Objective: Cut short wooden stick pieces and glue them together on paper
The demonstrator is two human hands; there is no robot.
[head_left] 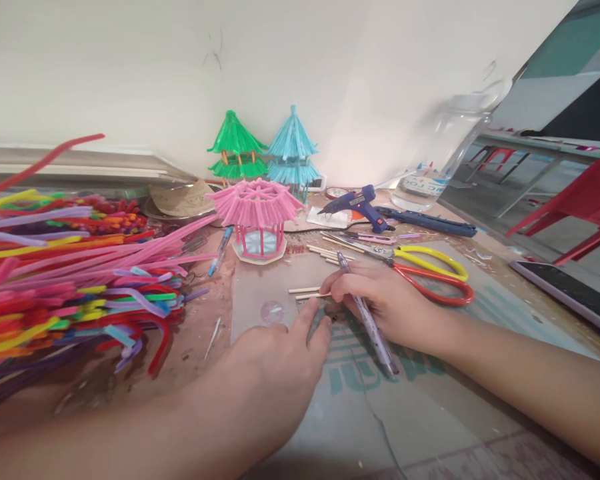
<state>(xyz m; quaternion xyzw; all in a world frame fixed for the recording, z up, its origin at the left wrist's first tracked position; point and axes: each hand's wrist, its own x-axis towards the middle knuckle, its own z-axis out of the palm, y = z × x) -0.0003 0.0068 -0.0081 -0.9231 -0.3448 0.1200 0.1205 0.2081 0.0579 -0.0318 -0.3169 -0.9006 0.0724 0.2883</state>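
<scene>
Pen point(367, 313) gripped in right hand point(380, 297); left hand point(275, 370) presses half-spread on card point(260, 293); printing unreadable.

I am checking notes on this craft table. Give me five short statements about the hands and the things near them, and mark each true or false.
1. The right hand holds a pen. True.
2. The left hand grips the scissors. False: it rests flat on the table beside the thin wooden sticks; the scissors lie untouched beyond the right hand.
3. The pink pavilion model stands in front of a green one and a blue one. True.
4. The glue gun is red. False: it is blue.
5. The pile of pipe cleaners lies on the person's right. False: it lies on the left.
</scene>
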